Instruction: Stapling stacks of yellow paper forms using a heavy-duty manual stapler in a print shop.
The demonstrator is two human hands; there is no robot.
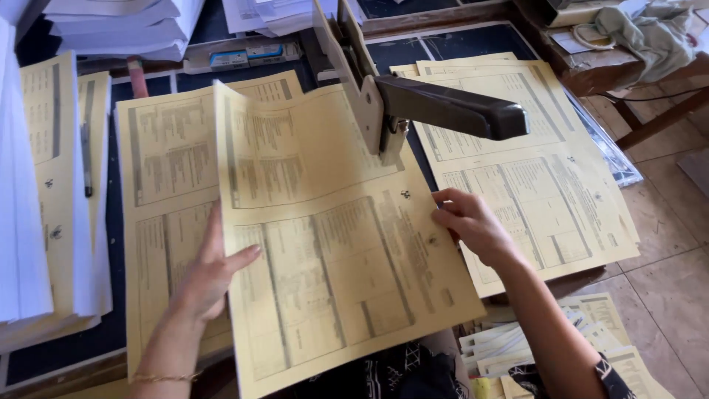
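Left hand (210, 273) under yellow sheet (332, 244) — fingers hidden.

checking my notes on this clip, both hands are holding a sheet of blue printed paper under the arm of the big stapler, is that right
Not quite: the paper is pale yellow, not blue, as the head view shows. The rest stands: the left hand holds its left edge and the right hand its right edge, with the sheet's upper part under the arm of the big stapler.
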